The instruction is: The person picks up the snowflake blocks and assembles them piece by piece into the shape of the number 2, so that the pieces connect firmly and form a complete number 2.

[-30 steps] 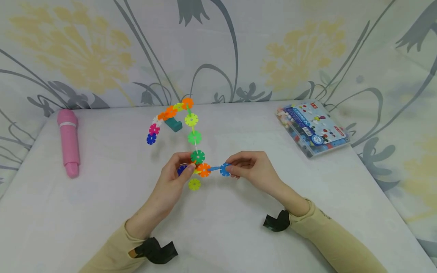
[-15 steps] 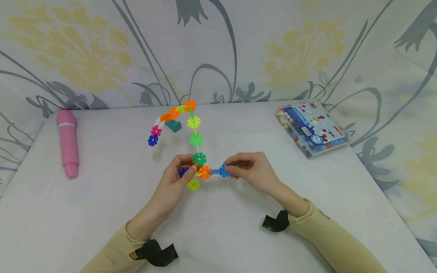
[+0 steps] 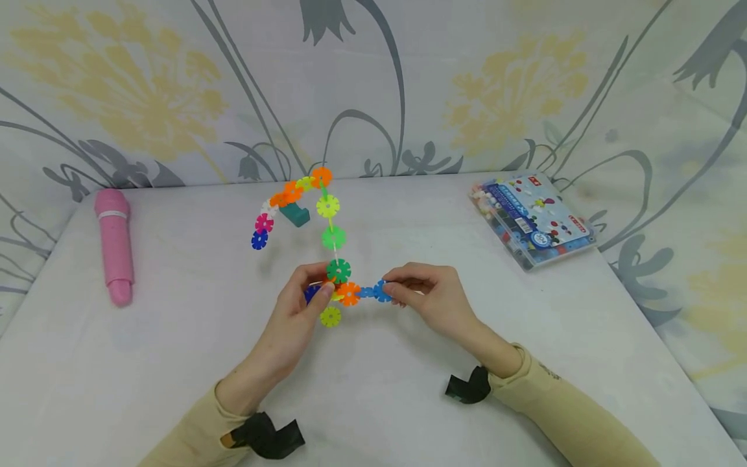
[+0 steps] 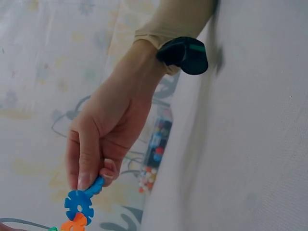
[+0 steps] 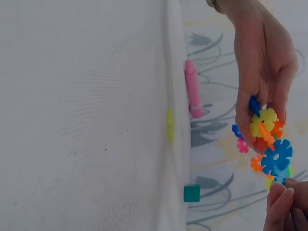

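Note:
A chain of notched plastic snowflake discs is held above the table in the head view. My left hand grips its lower end, where a dark blue disc and an orange disc meet. From there, green and yellow discs climb to an orange top disc, and the chain bends left down to a blue end disc. A blue disc joins the orange one. Beyond it, my right hand pinches another blue disc between thumb and fingers; the two blue discs touch.
A single yellow disc lies on the white table below the chain. Behind the chain sits a teal block. A pink microphone-shaped toy lies at the left, and a clear box of small coloured pieces at the right back.
My right hand has shifted slightly left, so its blue disc sits closer to the neighbouring blue disc. The chain has wobbled a little in my left hand.

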A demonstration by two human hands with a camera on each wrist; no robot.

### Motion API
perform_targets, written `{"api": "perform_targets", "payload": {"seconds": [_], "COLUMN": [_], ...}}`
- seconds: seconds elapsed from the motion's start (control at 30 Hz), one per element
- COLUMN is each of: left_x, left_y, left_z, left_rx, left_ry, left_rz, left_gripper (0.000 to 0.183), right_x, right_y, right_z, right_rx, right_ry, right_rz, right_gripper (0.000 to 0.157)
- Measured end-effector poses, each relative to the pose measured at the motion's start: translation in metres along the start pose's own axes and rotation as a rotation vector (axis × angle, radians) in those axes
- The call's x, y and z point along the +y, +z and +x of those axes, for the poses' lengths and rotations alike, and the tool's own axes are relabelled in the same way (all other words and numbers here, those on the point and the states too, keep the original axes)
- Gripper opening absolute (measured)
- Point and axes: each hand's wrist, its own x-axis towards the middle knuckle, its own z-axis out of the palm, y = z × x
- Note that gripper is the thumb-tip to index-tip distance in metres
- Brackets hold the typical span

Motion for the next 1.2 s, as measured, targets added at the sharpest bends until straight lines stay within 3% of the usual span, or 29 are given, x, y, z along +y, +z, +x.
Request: {"api": "perform_targets", "payload": {"seconds": [0.2, 0.63, 0.87, 1.0, 1.2], "left_x": [0.0002, -0.0024, -0.0012, -0.0006, -0.0008], "left_y": [0.0, 0.007, 0.0062, 0.0057, 0.0044], "left_z": [-0.0011, -0.0027, -0.0027, -0.0026, -0.0019], "left_rx": [-0.01, -0.006, 0.006, 0.004, 0.043], "left_ry": [0.004, -0.028, 0.027, 0.024, 0.037], "left_rz": [-0.007, -0.001, 0.0, 0.0, 0.008], "left_gripper": [0.035, 0.035, 0.034, 0.035, 0.036], "right_x": [-0.0025, -0.0032, -0.0062, -0.0071, -0.0079], "right_y": [0.0045, -0.0027, -0.0007, 0.0003, 0.0002], "right_z": [-0.0021, -0.0006, -0.0005, -0.002, -0.002], "right_rx": [0.052, 0.005, -0.013, 0.005, -0.045], "right_ry": [-0.083, -0.034, -0.038, -0.002, 0.11], "right_rz": [0.004, 0.011, 0.011, 0.016, 0.04], "right_gripper": [0.011, 0.01, 0.011, 0.011, 0.012]}}
